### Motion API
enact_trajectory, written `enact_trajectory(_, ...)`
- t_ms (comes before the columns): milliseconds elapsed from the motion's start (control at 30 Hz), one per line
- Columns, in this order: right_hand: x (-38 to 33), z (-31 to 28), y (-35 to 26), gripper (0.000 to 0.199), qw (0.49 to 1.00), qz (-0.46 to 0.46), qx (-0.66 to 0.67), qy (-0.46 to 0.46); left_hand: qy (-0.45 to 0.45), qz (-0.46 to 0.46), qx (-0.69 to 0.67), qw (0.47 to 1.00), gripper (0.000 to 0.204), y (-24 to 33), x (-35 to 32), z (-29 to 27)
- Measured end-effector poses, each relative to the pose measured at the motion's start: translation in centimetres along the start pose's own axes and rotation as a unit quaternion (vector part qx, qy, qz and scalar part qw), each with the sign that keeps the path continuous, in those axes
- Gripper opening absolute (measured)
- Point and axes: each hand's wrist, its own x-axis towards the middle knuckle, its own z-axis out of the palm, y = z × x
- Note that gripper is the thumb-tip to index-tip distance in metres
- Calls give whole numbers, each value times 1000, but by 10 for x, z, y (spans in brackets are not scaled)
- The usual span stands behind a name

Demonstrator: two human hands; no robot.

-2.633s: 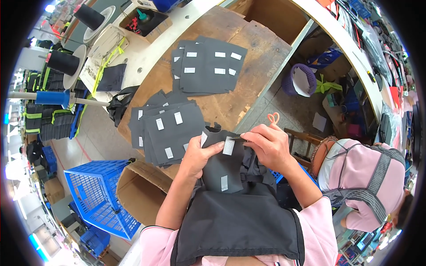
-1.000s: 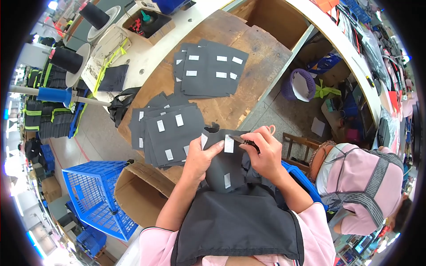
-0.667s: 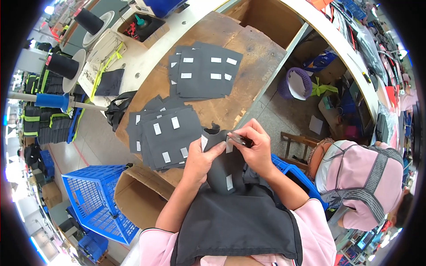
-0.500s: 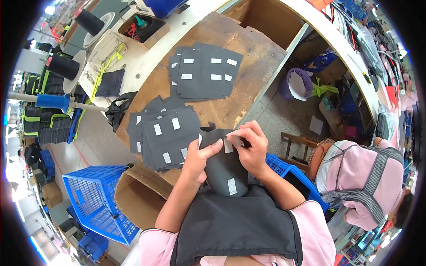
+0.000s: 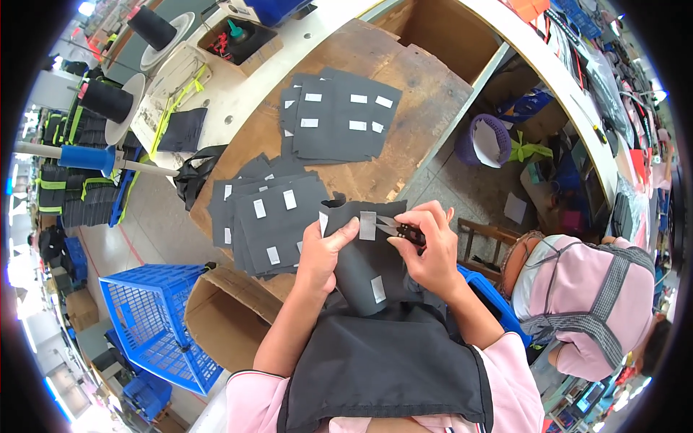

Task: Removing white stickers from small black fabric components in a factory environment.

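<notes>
A dark grey fabric piece with pale rectangular patches is curled in front of my apron. My left hand pinches its upper left part, thumb on top. In my right hand are small black thread snips; their pointed metal blades are apart and reach toward the upper pale patch. Just beyond my left hand lies a stack of similar grey pieces on the wooden board. Farther off is a second stack, its patches facing up.
The brown wooden board adjoins a white table. At left stand a blue crate and a cardboard box. Black thread cones are at upper left. A purple basket sits under the table; a person in pink is at right.
My right hand has moved slightly right, away from the upper patch. The snips' blades now show beside that patch. My left hand keeps its hold on the fabric.
</notes>
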Motion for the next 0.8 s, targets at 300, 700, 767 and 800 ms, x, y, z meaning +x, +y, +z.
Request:
enact_trajectory(300,2,3,15,23,989,-124,-85,3,-24,28,57,998,19,-5,-2,-1)
enact_trajectory(700,8,-3,22,22,992,-114,-57,-20,-28,41,73,996,18,-3,-1,0)
enact_trajectory(767,9,-3,25,21,989,-134,-62,-14,-31,36,74,996,19,-3,-1,-3)
enact_trajectory(800,9,-2,26,21,986,-155,-67,-8,-38,22,62,997,19,-3,0,-4)
